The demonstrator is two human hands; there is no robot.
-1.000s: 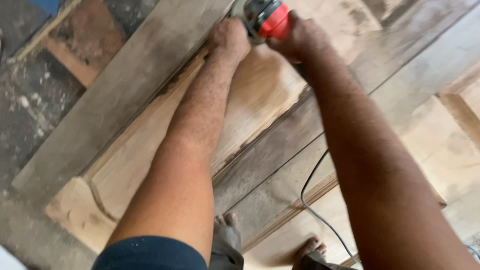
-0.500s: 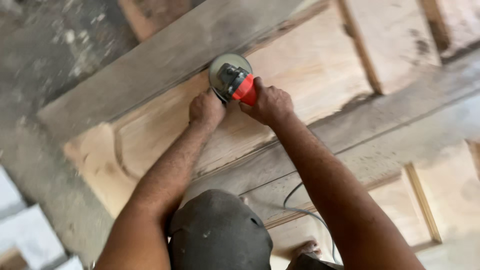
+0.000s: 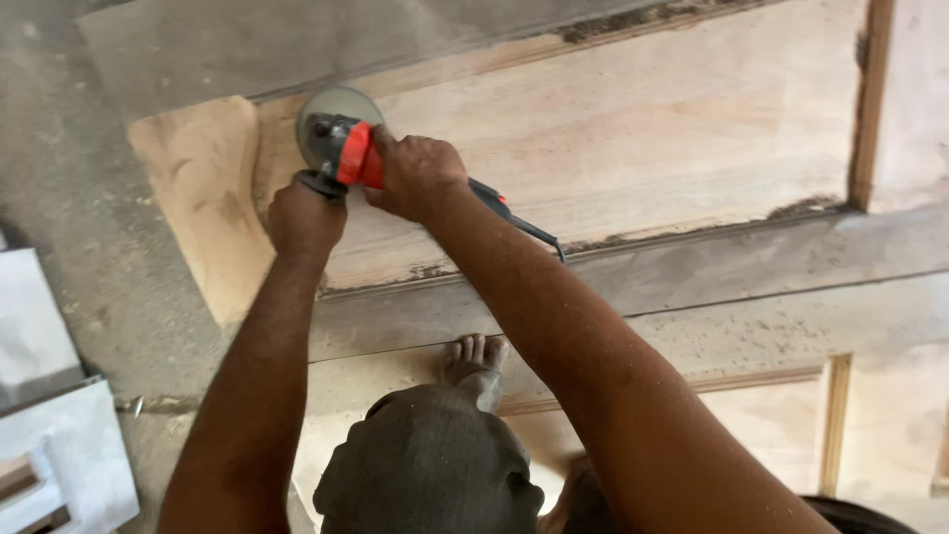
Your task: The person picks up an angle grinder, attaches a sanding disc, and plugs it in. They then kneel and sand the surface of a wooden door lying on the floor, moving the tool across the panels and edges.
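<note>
A: What do we have in our hands?

B: A red and black angle grinder [image 3: 348, 150]. Our right hand [image 3: 415, 176] is wrapped tightly over the red body, fingers curled round it, just behind the head. Our left hand [image 3: 304, 216] is shut round the side handle, which sticks out of the head toward us and is almost wholly hidden in the fist.

A: So where does the tool sit relative to our grip?

B: The round grey disc [image 3: 336, 121] lies beyond both hands, up and to the left of the right knuckles, its face flat on the pale wooden panel [image 3: 633, 129]. The black tail of the grinder comes out from under the right wrist, and its cable [image 3: 534, 233] trails off to the right across the wood.

A: And where on the panel are we?

B: Near its left end, close to the upper edge where the pale wood meets a darker grey rail [image 3: 297, 49]. A second grey rail [image 3: 712, 277] runs below our forearms.

A: Anything else near us?

B: Our bare foot [image 3: 474, 358] rests on the wood between our arms, toes pointing at the panel, and a dark rounded shape [image 3: 430, 465] fills the bottom of the view; we cannot tell what it is. White boards [image 3: 59, 465] lie at the left edge on the dusty floor [image 3: 89, 247].
</note>
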